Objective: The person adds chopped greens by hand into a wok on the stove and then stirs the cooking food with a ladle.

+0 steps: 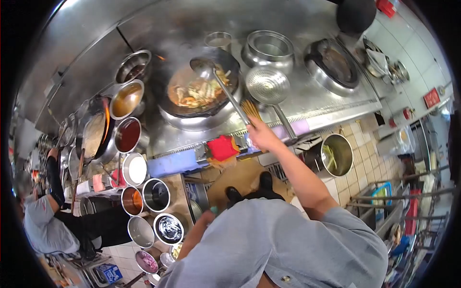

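My right hand (260,134) is wrapped round the handle of a long steel ladle (203,67), whose bowl hangs over the upper part of a dark wok (225,103). Sliced food in orange sauce (199,92) steams inside the wok. Down at my left side, my left hand (206,218) is partly hidden by my body, with a small greenish thing near it; its fingers are not clear. A perforated strainer (267,85) lies to the right of the wok, beside a bamboo brush (250,109). A red cloth (223,148) sits on the stove's front edge.
Bowls of sauce, one dark red (128,135), line the left side. Another person (50,216) works at a second wok (93,129) with flames. A steel pot (271,48) stands behind the strainer, and a pot with green vegetables (337,154) is at the right.
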Demonstrator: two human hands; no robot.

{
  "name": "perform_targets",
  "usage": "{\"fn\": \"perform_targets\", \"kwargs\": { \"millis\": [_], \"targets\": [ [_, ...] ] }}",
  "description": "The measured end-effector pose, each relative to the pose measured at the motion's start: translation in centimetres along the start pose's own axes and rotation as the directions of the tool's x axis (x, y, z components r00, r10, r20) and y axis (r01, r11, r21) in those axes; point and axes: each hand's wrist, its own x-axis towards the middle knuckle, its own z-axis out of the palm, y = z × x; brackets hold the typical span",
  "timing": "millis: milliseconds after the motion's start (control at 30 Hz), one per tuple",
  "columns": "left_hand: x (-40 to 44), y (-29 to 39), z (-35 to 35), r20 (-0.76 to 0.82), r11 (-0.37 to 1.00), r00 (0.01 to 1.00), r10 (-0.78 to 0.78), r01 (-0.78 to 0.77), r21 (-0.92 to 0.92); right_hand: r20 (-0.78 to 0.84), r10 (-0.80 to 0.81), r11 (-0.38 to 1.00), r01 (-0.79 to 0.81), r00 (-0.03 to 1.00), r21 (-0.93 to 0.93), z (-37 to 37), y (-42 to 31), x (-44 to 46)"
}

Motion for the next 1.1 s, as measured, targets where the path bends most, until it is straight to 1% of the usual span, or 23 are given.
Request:
{"fn": "perform_targets", "kwargs": {
  "millis": [33,100,133,167,200,233,267,333,367,500,600,633,700,733,767,800,833,900,933,967,1000,1067,1100],
  "targets": [
    [-0.4,1.2,-1.1,-0.008,0.999,0.999,-0.044,0.045,0.005,-0.014,0.011,1.000,-0.011,1.000,0.005,0.0,-0.3,-1.0],
    [-0.2,2.5,-3.0,-0.062,0.982,0.980,-0.187,0.188,0.000,-0.086,0.069,0.949,-0.039,0.994,0.314,-0.1,-2.8,-2.2],
    [0.1,2.7,-3.7,-0.073,0.982,0.979,-0.189,0.189,-0.006,-0.081,0.059,0.951,-0.031,0.995,0.308,-0.6,-2.0,-2.5],
    [0.5,2.5,-4.0,-0.087,0.993,0.989,-0.119,0.121,0.014,-0.276,-0.145,0.989,0.130,0.950,-0.073,-1.8,0.1,-3.0],
    [0.8,2.5,-4.6,-0.104,0.998,0.993,-0.049,0.053,0.038,-0.371,-0.400,0.862,0.207,0.838,-0.462,-3.2,2.1,-3.5],
    [-2.3,6.3,-7.9,-0.143,0.964,0.967,-0.210,0.181,-0.192,-0.386,-0.403,0.840,0.169,0.830,-0.515,-5.0,4.2,-3.9],
    [-1.6,5.7,-7.0,-0.161,0.965,0.964,-0.214,0.182,-0.190,-0.403,-0.409,0.816,0.129,0.819,-0.564,-7.0,6.0,-4.5],
    [0.4,4.2,-5.1,-0.229,0.915,0.911,-0.344,0.272,-0.297,-0.447,-0.240,0.789,-0.096,0.862,-0.607,-10.8,7.9,-6.4],
    [-1.9,6.6,-6.4,-0.178,0.871,0.901,-0.396,0.307,-0.384,-0.436,-0.200,0.727,-0.166,0.877,-0.667,-12.3,7.6,-7.3],
    [-1.0,4.4,0.7,-0.187,0.826,0.899,-0.396,0.260,-0.500,-0.444,-0.177,0.561,-0.281,0.879,-0.779,-15.4,10.2,-8.7],
    [0.8,1.7,8.0,-0.154,0.987,0.976,-0.153,0.142,-0.079,-0.394,-0.198,0.610,-0.201,0.898,-0.766,-16.0,13.3,-8.0],
    [0.2,2.8,8.9,-0.104,0.970,0.968,-0.229,0.219,-0.105,-0.373,-0.193,0.609,-0.187,0.908,-0.771,-16.2,14.4,-7.8],
    [-5.8,11.0,5.2,-0.001,0.918,0.926,-0.377,0.374,-0.135,-0.324,0.093,0.930,-0.198,0.942,-0.310,-16.3,17.3,-7.7],
    [-4.5,10.3,7.1,-0.054,0.934,0.941,-0.333,0.322,-0.156,-0.307,0.100,0.933,-0.196,0.946,-0.301,-16.2,18.2,-8.6],
    [-3.3,9.6,9.0,-0.106,0.948,0.952,-0.288,0.268,-0.172,-0.307,0.191,0.976,-0.214,0.932,-0.044,-15.9,19.3,-10.0],
    [-2.8,8.7,10.3,-0.218,0.973,0.960,-0.177,0.138,-0.184,-0.284,0.285,0.949,-0.226,0.916,0.221,-15.5,20.7,-11.5],
    [-4.5,10.6,9.3,-0.211,0.971,0.958,-0.195,0.158,-0.179,-0.252,0.393,0.894,-0.304,0.884,0.329,-15.2,23.4,-13.1],
    [-9.4,18.3,4.5,-0.220,0.857,0.868,-0.444,0.341,-0.386,-0.236,0.526,0.751,-0.316,0.817,0.579,-13.4,28.3,-17.7],
    [-9.6,18.2,5.1,-0.217,0.853,0.864,-0.454,0.351,-0.387,-0.217,0.454,0.779,-0.267,0.865,0.567,-12.7,35.2,-19.8],
    [-9.5,18.0,5.7,-0.234,0.837,0.829,-0.508,0.412,-0.359,-0.199,0.611,0.777,-0.531,0.766,0.339,-12.0,36.1,-23.6],
    [-9.3,18.1,6.1,-0.255,0.819,0.791,-0.555,0.467,-0.333,-0.177,0.496,0.868,-0.477,0.850,0.140,-10.9,40.0,-27.4],
    [-10.2,18.4,6.0,-0.236,0.827,0.803,-0.548,0.476,-0.301,0.050,0.642,0.718,-0.577,0.765,-0.390,-9.2,42.6,-34.3],
    [-11.0,18.8,5.7,-0.220,0.842,0.820,-0.529,0.473,-0.260,0.145,0.849,0.510,-0.718,0.508,-0.474,-8.5,41.8,-37.0]
  ]
}}
